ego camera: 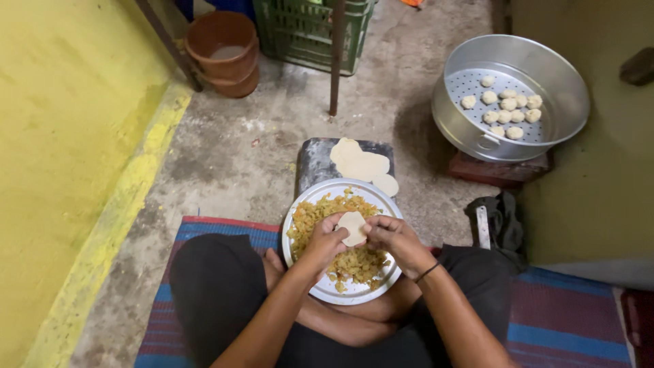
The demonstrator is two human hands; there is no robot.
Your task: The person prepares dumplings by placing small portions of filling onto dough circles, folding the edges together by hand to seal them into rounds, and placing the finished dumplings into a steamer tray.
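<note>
Two hands meet over the plate [320, 289] in my lap, both pinched on one small round wrapper [353, 227] of pale dough. My left hand [325, 240] cups it from below and from the left, fingers curled under the disc; my right hand [394, 240] closes on its right edge, thumb and fingertips pressed together on the dough. The wrapper sits directly between the two grips, above the middle of the plate, its face turned up toward me. It is round, so no long axis shows. Neither hand is clearly nearer; both touch it.

The plate is metal and heaped with yellow-orange filling [354, 262], which lies just beneath the wrapper. Beyond the plate's far rim, a dark board [313, 163] carries more flat wrappers [360, 163], overlapping one another. Farther off and to the right of the plate stands a metal steamer [511, 95], well apart, with a cluster of folded dumplings [507, 109] on its perforated tray. To the plate's right a dark cloth [504, 218] lies on the floor. Clay pots [225, 51] and a green crate [310, 31] stand at the far side.
</note>
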